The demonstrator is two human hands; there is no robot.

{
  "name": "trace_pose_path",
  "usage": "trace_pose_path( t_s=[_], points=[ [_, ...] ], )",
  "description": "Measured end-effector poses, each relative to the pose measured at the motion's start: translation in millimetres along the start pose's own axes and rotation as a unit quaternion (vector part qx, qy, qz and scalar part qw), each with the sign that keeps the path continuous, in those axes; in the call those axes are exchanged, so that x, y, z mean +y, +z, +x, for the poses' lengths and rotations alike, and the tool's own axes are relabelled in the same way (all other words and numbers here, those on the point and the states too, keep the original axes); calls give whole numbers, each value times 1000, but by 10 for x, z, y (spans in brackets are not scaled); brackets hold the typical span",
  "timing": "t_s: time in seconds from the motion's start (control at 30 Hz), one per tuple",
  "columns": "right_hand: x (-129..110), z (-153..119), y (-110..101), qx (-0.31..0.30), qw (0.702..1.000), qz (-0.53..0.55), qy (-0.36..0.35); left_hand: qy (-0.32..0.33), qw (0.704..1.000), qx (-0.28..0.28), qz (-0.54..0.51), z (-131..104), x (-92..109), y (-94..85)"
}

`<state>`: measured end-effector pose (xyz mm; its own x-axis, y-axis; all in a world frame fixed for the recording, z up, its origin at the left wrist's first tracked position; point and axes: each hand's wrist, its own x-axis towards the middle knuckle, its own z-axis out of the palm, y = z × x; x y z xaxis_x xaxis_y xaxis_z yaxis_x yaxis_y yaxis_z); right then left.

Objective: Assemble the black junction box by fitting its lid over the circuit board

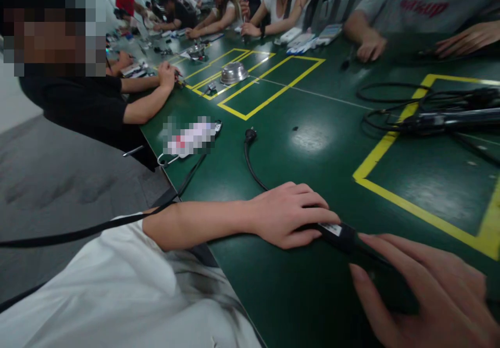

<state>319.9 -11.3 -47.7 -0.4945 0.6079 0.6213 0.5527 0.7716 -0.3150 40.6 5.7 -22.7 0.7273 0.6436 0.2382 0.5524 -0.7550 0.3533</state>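
A black power adapter (344,237) with a white label lies on the green table, its near part under my left hand (292,215). The fingers of that hand are closed over it. From beneath the hand a black cord curves back to a power plug (250,134). At the lower right is my right hand (425,290), thumb and fingers apart, beside the adapter's far end. A dark cord (375,257) leaves that end and passes between these fingers without being visibly gripped.
Yellow tape (363,176) marks rectangles on the table. Coiled black cables and a dark rod-shaped device (449,119) lie at right. A metal bowl (234,73) stands farther back. A badge with a strap (191,139) lies near the left edge. Several people sit around.
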Motion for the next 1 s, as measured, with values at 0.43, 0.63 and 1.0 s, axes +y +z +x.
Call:
trace_pose_path(
  t_s=[0.43,0.63,1.0],
  points=[
    [-115,322,246,-114,951,-111,264,44,996,59,-52,-78,-203,-103],
    [-242,645,219,-229,898,-175,333,0,999,-24,22,51,-120,-264],
    [-302,743,197,-256,885,-185,341,33,997,-55,-45,208,-228,-351]
  ],
)
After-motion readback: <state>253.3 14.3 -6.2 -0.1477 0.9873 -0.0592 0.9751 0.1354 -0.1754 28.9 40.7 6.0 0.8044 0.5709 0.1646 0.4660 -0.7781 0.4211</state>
